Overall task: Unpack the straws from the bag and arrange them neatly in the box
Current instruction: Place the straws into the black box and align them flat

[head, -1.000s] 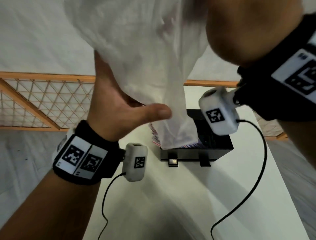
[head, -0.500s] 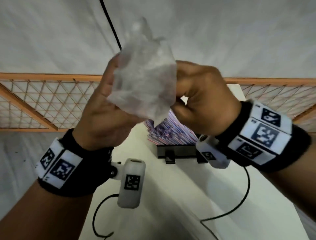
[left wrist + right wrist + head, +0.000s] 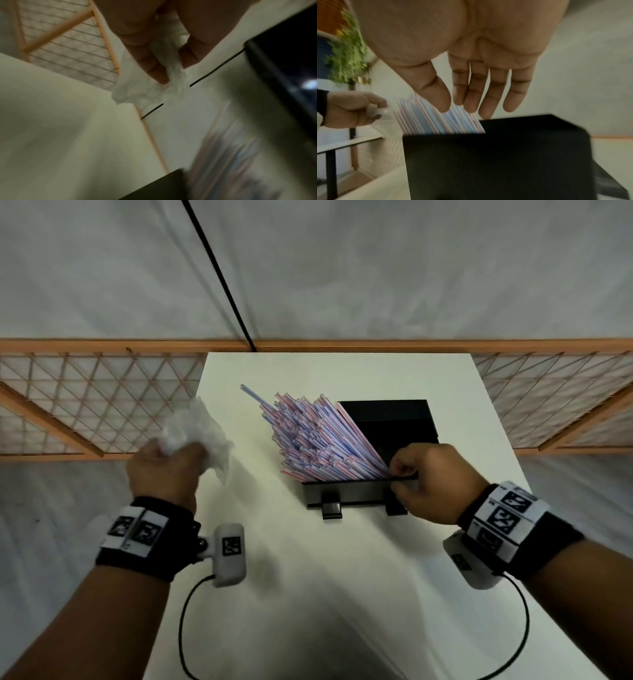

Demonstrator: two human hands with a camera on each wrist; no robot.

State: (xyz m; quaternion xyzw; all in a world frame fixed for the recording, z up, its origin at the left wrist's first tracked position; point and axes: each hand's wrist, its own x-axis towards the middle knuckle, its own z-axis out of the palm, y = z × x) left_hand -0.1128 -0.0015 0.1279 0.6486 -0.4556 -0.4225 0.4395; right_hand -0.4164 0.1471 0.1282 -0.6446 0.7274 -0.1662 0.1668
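Observation:
A thick bunch of red, white and blue striped straws [image 3: 318, 440] stands in the open black box [image 3: 387, 419] and leans out to the left over its rim. My right hand [image 3: 399, 465] is at the box's near right rim. In the right wrist view its fingers [image 3: 471, 94] are nearly straight and touch the lower part of the straws [image 3: 423, 119]. My left hand [image 3: 178, 450] grips the crumpled clear plastic bag [image 3: 198, 429] above the table's left edge, apart from the box. In the left wrist view its fingers [image 3: 154, 70] are curled round the bag [image 3: 173, 70].
The white table [image 3: 342, 594] reaches from the box toward me, with the wrist cameras' black cables [image 3: 185, 628] hanging over it. A wooden lattice fence [image 3: 85, 405] runs behind the table. A black cable [image 3: 219, 275] slants across the grey floor beyond.
The bag came up off the straws and was crumpled between both hands. My left hand then carried it down to the left, and my right hand dropped to the straws at the box.

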